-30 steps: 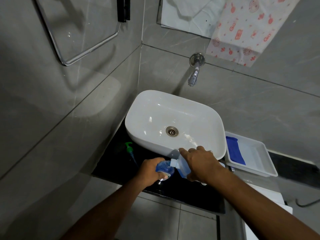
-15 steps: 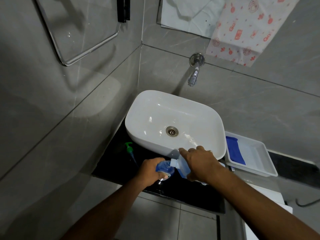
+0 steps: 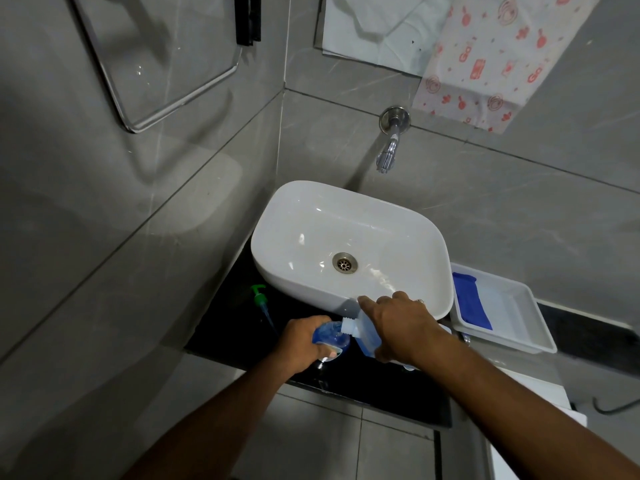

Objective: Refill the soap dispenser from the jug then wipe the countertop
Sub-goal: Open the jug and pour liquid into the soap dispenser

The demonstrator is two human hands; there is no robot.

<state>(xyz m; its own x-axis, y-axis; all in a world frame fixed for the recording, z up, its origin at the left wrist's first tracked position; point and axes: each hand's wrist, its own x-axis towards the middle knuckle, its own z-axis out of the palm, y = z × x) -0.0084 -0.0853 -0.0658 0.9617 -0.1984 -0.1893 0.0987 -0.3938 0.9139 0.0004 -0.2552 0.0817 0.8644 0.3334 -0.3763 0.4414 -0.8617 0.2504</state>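
Gripping the tilted jug [image 3: 363, 337], the right hand [image 3: 401, 330] wraps over its body with the forefinger stretched along the top, so that the white threaded spout meets the open mouth of the soap dispenser [image 3: 329, 336]. Curled round that blue dispenser bottle, the left hand [image 3: 301, 341] holds it on the black countertop [image 3: 235, 327], just in front of the white basin [image 3: 349, 244]. Blue liquid shows inside both the jug and the bottle. Left of the hands, near the wall, the green pump head [image 3: 259, 296] lies on the countertop with its tube trailing toward the bottle. To the right, beside the basin, a white tray [image 3: 512, 320] holds a blue cloth [image 3: 469, 303]. Farther back, a chrome tap [image 3: 389, 147] juts from the grey tiled wall above the basin, and printed cloths [image 3: 485, 60] hang higher up.
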